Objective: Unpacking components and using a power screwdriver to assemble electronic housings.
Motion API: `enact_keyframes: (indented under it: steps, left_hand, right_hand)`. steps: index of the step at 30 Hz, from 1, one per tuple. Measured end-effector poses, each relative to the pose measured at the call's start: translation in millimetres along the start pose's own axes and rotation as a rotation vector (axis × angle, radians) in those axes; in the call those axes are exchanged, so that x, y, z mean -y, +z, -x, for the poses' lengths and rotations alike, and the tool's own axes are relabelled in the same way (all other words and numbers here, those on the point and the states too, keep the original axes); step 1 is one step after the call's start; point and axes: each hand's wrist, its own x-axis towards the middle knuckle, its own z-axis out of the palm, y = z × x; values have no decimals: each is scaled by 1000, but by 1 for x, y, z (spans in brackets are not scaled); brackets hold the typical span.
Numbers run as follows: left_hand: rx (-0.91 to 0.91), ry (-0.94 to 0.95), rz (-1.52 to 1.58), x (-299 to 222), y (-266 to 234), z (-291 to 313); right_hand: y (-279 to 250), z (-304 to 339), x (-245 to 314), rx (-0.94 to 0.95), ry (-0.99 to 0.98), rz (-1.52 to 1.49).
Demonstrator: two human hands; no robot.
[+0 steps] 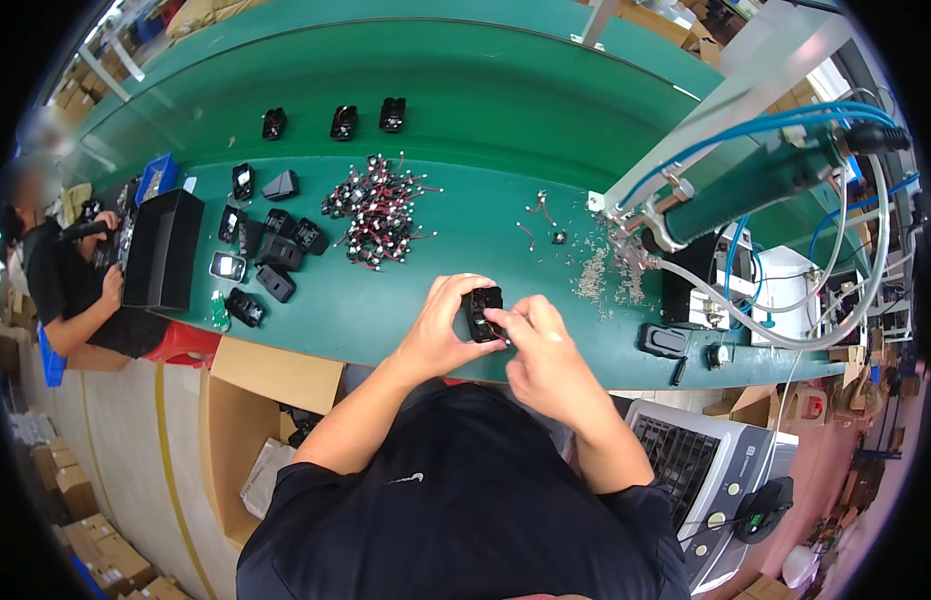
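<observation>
A: Take the black housing as the centre of the dial, twelve at the desk's far side. What's happening in there?

B: The left hand has the black housing firmly in its grip, fingers round the far left, thumb along the near edge! It's held over the near side of the green desk, open face up.

A: And the right hand?

B: In from four o'clock, fingers curled, fingertips right at the housing's near-right part. Whether they pinch anything, one cannot tell; the fingers hide it.

A: Around them?

B: A heap of wired parts, red and black leads everywhere, between ten and eleven! A cluster of dark housings sits between nine and ten, and beyond it a black tray, with a co-worker seated just past nine.

A: The other flank?

B: Loose screws scatter between two and three, a green cylindrical tool hangs over the desk just past two, and a closed dark case lies just past three. Down at eight, an open cardboard box!
</observation>
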Motion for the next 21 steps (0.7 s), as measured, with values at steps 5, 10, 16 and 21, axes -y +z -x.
enact_keyframes:
  steps: [5, 10, 16, 21]
  left_hand:
    - [-21, -65, 82, 14, 9, -1]
    - [1, 103, -96, 21, 16, -1]
    - [28, 89, -206, 21, 19, 2]
    - [5, 116, -268, 19, 16, 2]
  right_hand:
    - [-85, -20, 8, -689, -265, 272]
    - [-123, -96, 11, -886, -86, -555]
    - [-80, -98, 17, -876, -30, -676]
    - [-49, -81, 15, -787, -38, -826]
